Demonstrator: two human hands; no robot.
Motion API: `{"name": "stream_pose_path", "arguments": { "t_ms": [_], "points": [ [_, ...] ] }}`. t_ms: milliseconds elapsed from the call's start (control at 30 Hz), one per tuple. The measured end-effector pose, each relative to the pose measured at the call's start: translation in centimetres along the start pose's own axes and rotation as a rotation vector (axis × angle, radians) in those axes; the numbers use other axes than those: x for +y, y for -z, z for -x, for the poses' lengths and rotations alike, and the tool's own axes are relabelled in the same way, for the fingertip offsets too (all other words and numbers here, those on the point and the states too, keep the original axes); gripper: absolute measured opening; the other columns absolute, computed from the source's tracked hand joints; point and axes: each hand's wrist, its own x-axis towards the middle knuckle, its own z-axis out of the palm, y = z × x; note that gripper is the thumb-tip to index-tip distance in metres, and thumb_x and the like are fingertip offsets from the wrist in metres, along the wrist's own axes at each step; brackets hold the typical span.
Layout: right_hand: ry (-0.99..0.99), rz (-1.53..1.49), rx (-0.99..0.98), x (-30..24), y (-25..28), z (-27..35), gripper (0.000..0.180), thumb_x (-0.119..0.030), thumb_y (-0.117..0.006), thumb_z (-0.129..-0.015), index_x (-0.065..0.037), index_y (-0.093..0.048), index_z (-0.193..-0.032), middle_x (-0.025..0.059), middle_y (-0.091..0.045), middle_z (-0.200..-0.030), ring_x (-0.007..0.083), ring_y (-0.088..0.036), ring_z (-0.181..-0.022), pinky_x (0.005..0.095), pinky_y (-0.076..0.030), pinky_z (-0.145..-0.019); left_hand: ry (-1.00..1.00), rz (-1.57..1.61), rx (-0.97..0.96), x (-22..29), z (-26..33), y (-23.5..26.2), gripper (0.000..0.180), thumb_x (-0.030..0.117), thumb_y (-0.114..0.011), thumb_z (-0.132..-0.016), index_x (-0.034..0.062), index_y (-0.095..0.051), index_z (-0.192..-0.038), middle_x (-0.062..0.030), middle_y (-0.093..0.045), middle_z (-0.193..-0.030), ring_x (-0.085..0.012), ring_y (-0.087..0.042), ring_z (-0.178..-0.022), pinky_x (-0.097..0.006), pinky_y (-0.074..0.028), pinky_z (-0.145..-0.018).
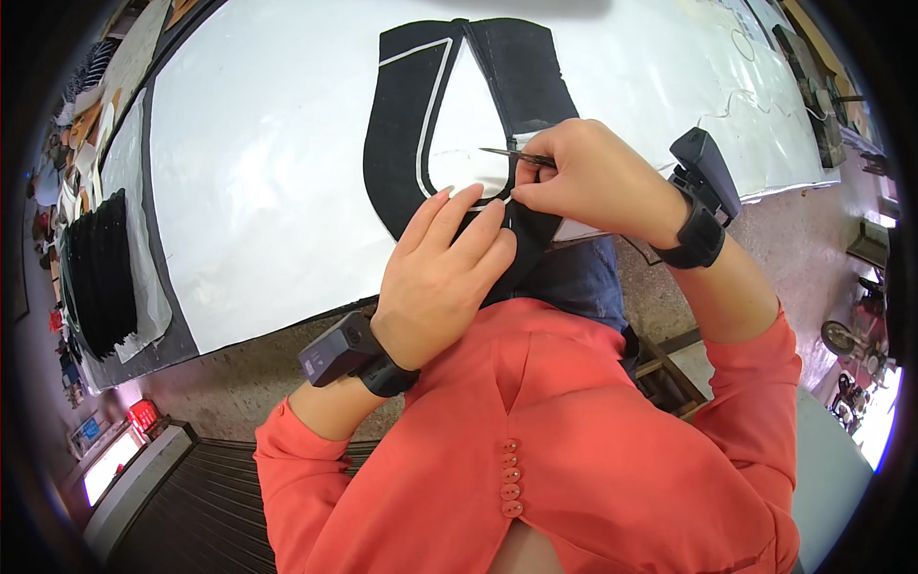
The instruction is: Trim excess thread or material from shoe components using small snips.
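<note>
A black U-shaped piece of material [387, 143], which looks like a shoe upper, lies on the white tabletop. A narrow white strip [427, 124] follows its inner edge on the left side and round the curve. My left hand [445, 253] rests with fingers stretched over the bottom of the curve, fingertips on the strip. Closed beside it, my right hand [564, 177] grips a thin pointed metal tool [507, 153], whose tip points left above the white gap. Its thumb and forefinger meet at the inner edge on the right; what they pinch there is too small to make out.
The white-covered table [258, 172] reaches to both sides. A bundle of black strips [98, 273] hangs at the left edge. White thread [741, 100] lies loose at the right. Dark fittings [813, 96] stand at the far right edge. Wrist devices [339, 349] sit on both forearms.
</note>
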Motion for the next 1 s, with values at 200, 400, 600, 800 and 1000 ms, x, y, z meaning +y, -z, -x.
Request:
{"name": "stream_pose_path", "arguments": {
  "t_ms": [200, 400, 600, 800, 1000],
  "points": [
    [0.208, 0.127, -0.011, 1.3, 0.4, -1.1, 0.017, -0.015, -0.07, -0.078, 0.002, -0.069, -0.079, 0.0116, -0.061, -0.062, 0.0192, -0.057, -0.054, 0.0317, -0.047, -0.056, 0.019, -0.04, -0.016, 0.4, -0.4, 0.2, 0.02, 0.003, -0.06, -0.084, 0.0073, -0.065, -0.103, -0.0054, -0.065, -0.126, -0.0301, -0.057, -0.126, -0.049, -0.044, -0.106],
    [0.176, 0.199, -0.073, 0.9, 1.3, -1.9, 0.016, -0.014, -0.071, -0.076, 0.002, -0.068, -0.077, 0.0115, -0.06, -0.061, 0.0192, -0.057, -0.053, 0.0313, -0.047, -0.055, 0.037, -0.016, 0.013, 0.6, -0.6, -0.2, 0.019, 0.002, -0.059, -0.084, 0.0072, -0.064, -0.102, -0.0061, -0.065, -0.125, -0.0307, -0.056, -0.127, -0.049, -0.043, -0.107],
    [0.284, 0.232, -0.046, 0.9, 2.4, -2.7, 0.015, -0.012, -0.07, -0.076, 0.003, -0.067, -0.077, 0.0115, -0.059, -0.06, 0.02, -0.055, -0.053, 0.0311, -0.046, -0.055, 0.069, -0.003, 0.016, 1.0, -1.1, -0.3, 0.024, -0.001, -0.059, -0.083, 0.0064, -0.065, -0.105, -0.0059, -0.065, -0.125, -0.0312, -0.056, -0.126, -0.051, -0.041, -0.108],
    [0.146, 0.126, -0.131, 0.9, 2.4, -2.7, 0.016, -0.013, -0.07, -0.079, 0.002, -0.067, -0.079, 0.0082, -0.058, -0.06, 0.0138, -0.055, -0.054, 0.0292, -0.046, -0.055, 0.094, -0.004, 0.053, 1.2, -1.2, -0.4, 0.022, -0.001, -0.06, -0.083, 0.0063, -0.065, -0.103, -0.0056, -0.065, -0.125, -0.0307, -0.056, -0.126, -0.051, -0.041, -0.109],
    [0.131, 0.105, -0.042, 0.5, 1.0, -0.5, 0.019, -0.017, -0.07, -0.078, 0.001, -0.069, -0.079, 0.0122, -0.062, -0.065, 0.0225, -0.06, -0.058, 0.0322, -0.049, -0.059, 0.079, -0.06, -0.049, 0.9, -0.2, 0.9, 0.017, 0.004, -0.061, -0.086, 0.0068, -0.066, -0.102, -0.0038, -0.066, -0.127, -0.0292, -0.056, -0.128, -0.05, -0.041, -0.108]
  ]
}}
